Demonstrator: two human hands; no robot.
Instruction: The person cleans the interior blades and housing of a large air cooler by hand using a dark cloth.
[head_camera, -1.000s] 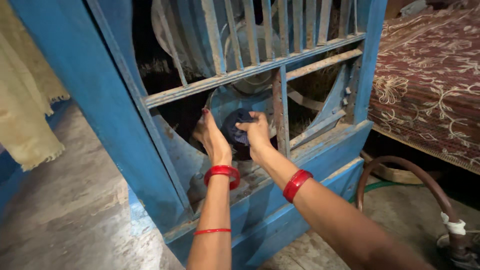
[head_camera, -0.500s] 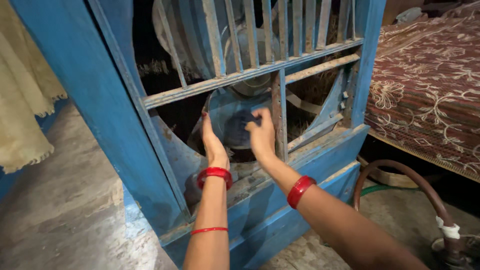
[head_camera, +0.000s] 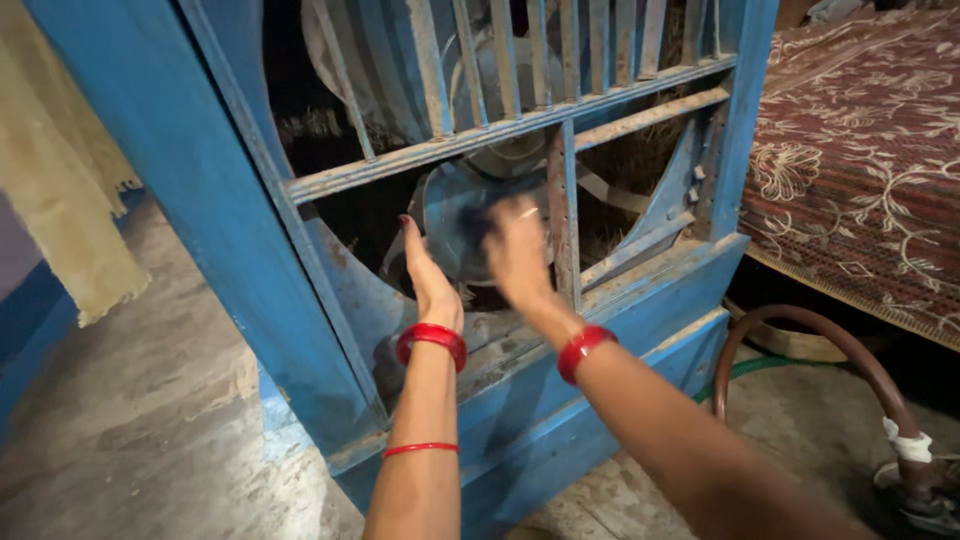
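Note:
A big blue metal cooler (head_camera: 200, 230) stands before me, its front grille (head_camera: 500, 125) of worn bars open at the bottom. Both my arms reach through that gap to a blue fan blade (head_camera: 440, 215). My left hand (head_camera: 425, 270) rests flat against the blade's left edge, fingers straight. My right hand (head_camera: 515, 250), blurred with motion, presses a dark blue cloth (head_camera: 472, 222) onto the blade face. Red bangles ring both wrists.
A bed with a maroon patterned cover (head_camera: 860, 170) stands at the right. A brown hose (head_camera: 850, 360) arcs over the concrete floor (head_camera: 150, 400) beside a thin green hose (head_camera: 760, 368). A pale yellow cloth (head_camera: 60, 180) hangs at the left.
My right hand has slid the dark cloth up and leftward over the fan blade. My left hand stays on the blade's edge, a little higher than before.

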